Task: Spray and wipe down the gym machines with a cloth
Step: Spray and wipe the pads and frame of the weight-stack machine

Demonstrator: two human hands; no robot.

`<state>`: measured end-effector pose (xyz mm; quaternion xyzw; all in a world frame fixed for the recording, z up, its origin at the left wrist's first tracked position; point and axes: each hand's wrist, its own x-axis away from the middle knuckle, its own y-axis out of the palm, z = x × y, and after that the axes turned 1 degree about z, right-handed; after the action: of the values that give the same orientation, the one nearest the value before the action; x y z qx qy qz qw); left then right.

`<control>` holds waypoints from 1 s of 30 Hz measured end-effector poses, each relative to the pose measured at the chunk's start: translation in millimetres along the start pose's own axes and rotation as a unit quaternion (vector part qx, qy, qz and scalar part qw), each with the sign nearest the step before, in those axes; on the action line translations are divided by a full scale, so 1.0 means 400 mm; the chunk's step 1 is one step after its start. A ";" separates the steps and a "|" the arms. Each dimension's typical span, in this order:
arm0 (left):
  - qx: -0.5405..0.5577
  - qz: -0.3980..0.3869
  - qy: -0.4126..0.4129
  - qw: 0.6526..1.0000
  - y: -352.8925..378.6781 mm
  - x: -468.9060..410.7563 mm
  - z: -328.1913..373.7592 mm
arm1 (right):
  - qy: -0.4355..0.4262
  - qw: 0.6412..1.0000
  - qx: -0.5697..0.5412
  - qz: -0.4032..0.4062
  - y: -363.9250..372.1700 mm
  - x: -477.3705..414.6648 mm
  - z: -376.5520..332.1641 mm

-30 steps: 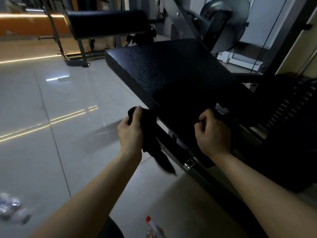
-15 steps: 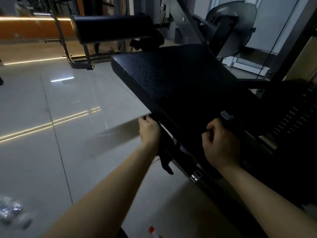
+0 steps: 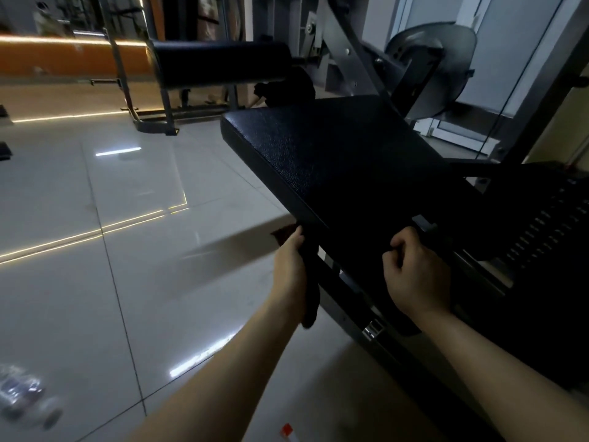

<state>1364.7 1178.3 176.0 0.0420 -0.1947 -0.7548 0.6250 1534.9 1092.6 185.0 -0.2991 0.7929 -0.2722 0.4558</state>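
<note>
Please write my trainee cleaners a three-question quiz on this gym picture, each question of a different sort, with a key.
1. True or false: the left hand grips a dark cloth against the side edge of the black seat pad.
2. Where is the right hand?
A. holding up a spray bottle
B. at the seat pad's near end, fingers curled
C. hanging at the person's side
3. Fill in: the free end of the cloth hangs ____ from the left hand.

Key: 1 true; 2 B; 3 down.
</note>
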 end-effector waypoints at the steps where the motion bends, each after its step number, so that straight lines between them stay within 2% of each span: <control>1: -0.013 0.020 0.017 1.000 0.002 -0.007 -0.005 | 0.000 1.000 -0.001 0.001 0.000 0.000 0.001; 3: -0.055 0.069 0.053 0.995 0.011 -0.032 -0.018 | -0.002 1.000 0.000 0.001 0.000 0.000 0.003; 5: -0.084 0.108 0.054 0.989 0.027 -0.049 -0.010 | -0.003 1.000 0.004 0.000 0.001 0.004 0.006; 9: -0.190 0.125 0.032 0.973 0.034 -0.123 0.025 | 0.005 1.000 0.018 -0.009 0.003 -0.001 0.004; 11: -0.221 0.105 0.023 0.969 0.022 -0.160 0.042 | 0.003 0.999 0.033 -0.011 0.002 -0.003 -0.001; 15: -0.207 -0.016 -0.040 0.977 -0.016 -0.217 0.086 | 0.014 0.999 0.038 -0.024 0.002 -0.006 -0.005; 20: -0.039 -0.073 -0.089 0.993 -0.043 -0.213 0.074 | 0.008 1.000 0.025 -0.015 0.001 -0.001 -0.006; 23: -0.045 -0.024 -0.028 0.998 -0.035 -0.185 0.031 | 0.005 0.999 0.035 -0.008 0.001 -0.002 -0.008; 27: -0.152 0.066 0.113 0.980 -0.010 -0.103 -0.027 | 0.011 0.999 0.035 -0.015 -0.003 -0.003 -0.012; 30: -0.166 0.079 0.119 0.976 0.007 -0.043 -0.062 | 0.012 0.999 0.034 -0.020 -0.004 -0.003 -0.011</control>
<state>1378.7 1188.3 151.1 0.0117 0.0065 -0.7142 0.6998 1531.8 1093.1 188.7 -0.2960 0.7823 -0.3115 0.4509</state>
